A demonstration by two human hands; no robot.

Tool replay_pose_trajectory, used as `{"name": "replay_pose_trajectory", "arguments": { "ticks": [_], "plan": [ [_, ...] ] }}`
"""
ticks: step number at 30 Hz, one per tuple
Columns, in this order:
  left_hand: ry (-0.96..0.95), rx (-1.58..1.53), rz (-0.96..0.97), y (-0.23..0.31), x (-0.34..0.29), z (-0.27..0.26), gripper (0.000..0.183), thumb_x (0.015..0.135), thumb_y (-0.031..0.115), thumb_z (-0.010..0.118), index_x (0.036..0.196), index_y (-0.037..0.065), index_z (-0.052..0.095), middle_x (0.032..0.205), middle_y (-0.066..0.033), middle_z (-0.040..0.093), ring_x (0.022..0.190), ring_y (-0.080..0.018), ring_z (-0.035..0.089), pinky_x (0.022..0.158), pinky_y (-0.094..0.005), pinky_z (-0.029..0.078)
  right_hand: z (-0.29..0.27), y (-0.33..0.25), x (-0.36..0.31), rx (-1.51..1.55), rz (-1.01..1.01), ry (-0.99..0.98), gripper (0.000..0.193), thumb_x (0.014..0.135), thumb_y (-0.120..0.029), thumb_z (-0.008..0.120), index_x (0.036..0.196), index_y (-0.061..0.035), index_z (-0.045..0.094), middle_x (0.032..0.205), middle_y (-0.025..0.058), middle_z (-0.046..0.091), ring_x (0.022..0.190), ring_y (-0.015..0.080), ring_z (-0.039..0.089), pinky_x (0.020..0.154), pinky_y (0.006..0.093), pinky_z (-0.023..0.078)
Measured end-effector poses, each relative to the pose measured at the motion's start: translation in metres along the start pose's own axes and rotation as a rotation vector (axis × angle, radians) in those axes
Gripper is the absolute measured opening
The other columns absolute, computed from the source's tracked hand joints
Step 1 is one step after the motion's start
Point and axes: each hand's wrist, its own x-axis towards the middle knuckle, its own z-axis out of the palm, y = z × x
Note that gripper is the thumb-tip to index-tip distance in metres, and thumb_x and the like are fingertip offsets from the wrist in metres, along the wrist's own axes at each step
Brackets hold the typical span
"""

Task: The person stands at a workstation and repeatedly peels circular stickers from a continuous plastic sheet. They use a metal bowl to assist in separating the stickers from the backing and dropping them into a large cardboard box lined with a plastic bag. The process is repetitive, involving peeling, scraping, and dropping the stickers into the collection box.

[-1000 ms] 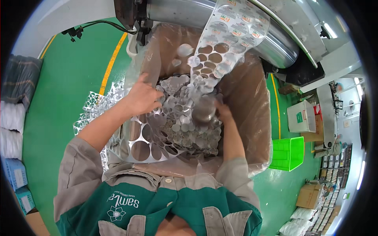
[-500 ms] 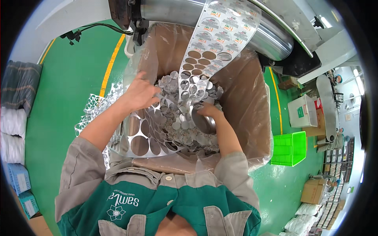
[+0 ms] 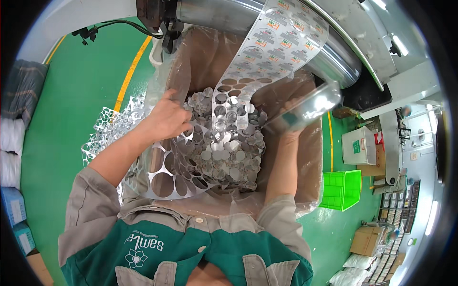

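Observation:
My left hand (image 3: 168,117) is over the box's left rim, palm down with fingers apart, against the edge of a punched foil web (image 3: 174,178) full of round holes. My right hand (image 3: 292,121) grips a shiny, clear-looking box-shaped container (image 3: 310,107), blurred by motion, above the box's right side. Whether anything is inside it cannot be made out. Below lies a heap of small round foil discs (image 3: 229,155) in a plastic-lined cardboard box (image 3: 298,164). A printed foil strip (image 3: 281,40) hangs from above, its lower part punched with holes, and reaches the heap.
A metal roller (image 3: 217,12) of a machine spans the far side above the box. Crumpled punched foil (image 3: 112,126) spills over the left side onto the green floor (image 3: 71,105). On the right stand a bright green crate (image 3: 339,190) and a white bin (image 3: 357,145).
My right hand has lifted the container out of the disc heap, up and to the right. The hanging strip's punched end has shifted slightly left. My left hand has stayed nearly in place.

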Motion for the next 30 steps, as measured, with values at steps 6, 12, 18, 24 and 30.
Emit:
{"name": "replay_pose_trajectory", "arguments": {
  "ticks": [6,12,18,24,30],
  "plan": [
    [0.103,-0.048,-0.002,-0.005,-0.006,0.008,0.016,0.074,0.028,0.062,0.073,0.012,0.064,0.061,-0.0071,0.059,0.073,-0.0236,0.059,0.097,-0.0446,0.028,-0.096,0.102,-0.066,-1.617,1.033,0.583,0.082,0.063,-0.05,0.071,0.115,0.0098,0.049,0.114,0.0209,0.056,0.1,0.0283,0.057,0.084,0.0369,0.044],
    [0.061,-0.013,0.036,-0.002,0.006,0.01,0.011,0.079,0.022,0.057,0.084,0.015,0.065,0.066,-0.0067,0.061,0.073,-0.0242,0.06,0.096,-0.0444,0.03,-0.05,0.059,-0.051,-2.073,1.371,-0.453,0.043,0.062,-0.043,0.07,0.078,-0.0035,0.068,0.086,0.0127,0.066,0.082,0.0209,0.061,0.072,0.0359,0.047],
    [0.21,-0.416,-0.058,0.002,0.001,-0.004,0.019,0.083,0.019,0.053,0.097,0.011,0.062,0.065,-0.0093,0.061,0.068,-0.022,0.059,0.091,-0.0414,0.035,0.1,-0.026,0.005,-1.01,0.481,-0.159,0.05,0.076,-0.026,0.067,0.114,0.0032,0.053,0.106,0.0079,0.061,0.095,0.0135,0.057,0.081,0.0268,0.045],
    [0.468,-0.927,-0.038,0.032,-0.027,-0.101,0.025,0.09,0.012,0.045,0.11,0.002,0.057,0.081,-0.0004,0.055,0.07,-0.0062,0.048,0.068,-0.022,0.041,0.083,-0.003,0.006,-0.25,0.374,-0.419,0.062,0.08,-0.028,0.064,0.128,0.0015,0.038,0.11,0.0089,0.057,0.098,0.0141,0.057,0.085,0.028,0.046],
    [1.119,-1.159,-0.128,-0.046,-0.132,-0.177,0.041,0.092,0.016,0.048,0.127,-0.004,0.038,0.063,0.0031,0.032,0.057,-0.004,0.036,0.081,-0.0238,0.043,-0.057,0.079,-0.029,-2.397,0.815,-0.38,0.047,0.067,-0.039,0.068,0.094,0.0002,0.064,0.096,0.019,0.063,0.092,0.0313,0.06,0.079,0.0381,0.048]
  ]
}}
